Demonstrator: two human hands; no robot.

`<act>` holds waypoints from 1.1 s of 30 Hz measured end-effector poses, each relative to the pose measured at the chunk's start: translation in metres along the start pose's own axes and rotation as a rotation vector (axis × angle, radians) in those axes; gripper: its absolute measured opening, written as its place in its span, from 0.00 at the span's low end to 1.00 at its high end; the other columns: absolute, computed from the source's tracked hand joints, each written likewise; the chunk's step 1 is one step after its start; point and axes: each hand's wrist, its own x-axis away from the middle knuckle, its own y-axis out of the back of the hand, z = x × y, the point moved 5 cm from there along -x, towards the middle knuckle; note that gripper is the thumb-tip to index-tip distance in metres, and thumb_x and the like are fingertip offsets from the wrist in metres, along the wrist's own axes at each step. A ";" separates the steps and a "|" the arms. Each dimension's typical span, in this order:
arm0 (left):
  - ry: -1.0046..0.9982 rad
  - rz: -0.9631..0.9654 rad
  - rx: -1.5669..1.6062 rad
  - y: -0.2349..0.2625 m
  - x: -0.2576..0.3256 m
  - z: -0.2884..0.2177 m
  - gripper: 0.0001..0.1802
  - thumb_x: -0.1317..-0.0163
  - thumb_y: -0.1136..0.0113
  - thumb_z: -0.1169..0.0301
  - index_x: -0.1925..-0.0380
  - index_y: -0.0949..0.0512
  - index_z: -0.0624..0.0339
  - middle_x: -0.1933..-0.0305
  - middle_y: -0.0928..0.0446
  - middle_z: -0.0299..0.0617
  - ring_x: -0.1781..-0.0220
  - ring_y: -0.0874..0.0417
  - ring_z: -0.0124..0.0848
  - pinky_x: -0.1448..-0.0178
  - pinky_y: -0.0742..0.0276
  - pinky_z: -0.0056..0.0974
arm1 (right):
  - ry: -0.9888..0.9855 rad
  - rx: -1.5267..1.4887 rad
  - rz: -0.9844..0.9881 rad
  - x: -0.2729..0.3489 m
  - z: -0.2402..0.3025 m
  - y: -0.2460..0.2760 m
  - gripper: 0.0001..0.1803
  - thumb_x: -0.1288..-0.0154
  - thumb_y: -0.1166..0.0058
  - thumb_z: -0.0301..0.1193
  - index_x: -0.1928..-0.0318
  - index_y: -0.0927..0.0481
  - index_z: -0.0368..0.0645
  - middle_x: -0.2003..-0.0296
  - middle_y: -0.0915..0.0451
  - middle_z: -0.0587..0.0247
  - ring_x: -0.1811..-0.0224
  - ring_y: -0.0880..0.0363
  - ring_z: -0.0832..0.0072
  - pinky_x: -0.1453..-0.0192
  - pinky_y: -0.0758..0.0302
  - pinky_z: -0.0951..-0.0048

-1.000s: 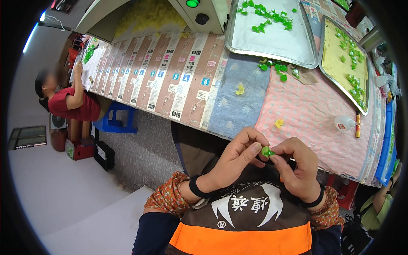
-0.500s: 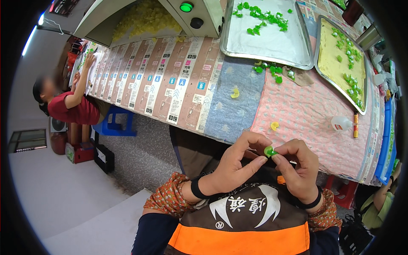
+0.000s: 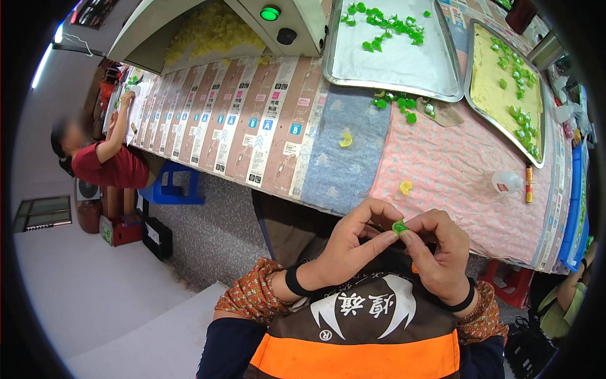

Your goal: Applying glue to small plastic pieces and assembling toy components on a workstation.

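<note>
Over the apron at the table's front edge, my left hand (image 3: pixel 353 240) and my right hand (image 3: pixel 442 252) meet fingertip to fingertip. Between them they pinch a small shiny green piece (image 3: pixel 398 227), rounded like a little cup or petal. Thumbs and index fingers of both hands close on it, covering its lower part. On the pink cloth just beyond my fingers lies a small curled yellow piece (image 3: pixel 406 187). Another yellow piece (image 3: pixel 345 139) rests on the blue cloth (image 3: pixel 341 170) farther left.
A white-lined metal tray (image 3: pixel 404 71) and a yellow-lined tray (image 3: pixel 495 101) hold green-and-white pieces; more green pieces (image 3: pixel 404 106) lie before them. A translucent bottle (image 3: pixel 507 182) stands at right. A machine housing (image 3: pixel 278 31) sits far left of centre. One person (image 3: pixel 107 161) works at left.
The green piece has turned a little between my fingertips, and its yellowish-green side shows less. Both hands stay in nearly the same place; the view has shifted slightly.
</note>
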 end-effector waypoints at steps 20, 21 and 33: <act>-0.203 0.031 -0.177 -0.003 -0.007 -0.021 0.08 0.27 0.50 0.81 0.51 0.27 0.66 0.52 0.25 0.46 0.53 0.22 0.28 0.46 0.24 0.33 | 0.070 0.473 -0.567 -0.044 -0.003 0.227 0.04 0.34 0.42 0.20 0.61 0.24 0.35 0.70 0.22 0.68 0.68 0.25 0.83 0.62 0.26 0.77; -0.208 0.023 -0.184 -0.002 -0.006 -0.021 0.08 0.27 0.50 0.81 0.51 0.27 0.66 0.52 0.25 0.46 0.53 0.22 0.28 0.46 0.24 0.33 | 0.079 0.465 -0.563 -0.054 -0.014 0.234 0.04 0.34 0.42 0.20 0.61 0.24 0.35 0.70 0.22 0.68 0.68 0.25 0.83 0.62 0.26 0.77; -0.140 -0.161 -0.419 0.032 -0.008 -0.038 0.07 0.27 0.46 0.74 0.53 0.24 0.64 0.51 0.22 0.40 0.53 0.22 0.23 0.50 0.25 0.29 | 0.232 0.960 -0.173 -0.107 -0.039 0.235 0.07 0.44 0.42 0.17 0.64 0.23 0.37 0.69 0.22 0.51 0.64 0.22 0.54 0.60 0.26 0.62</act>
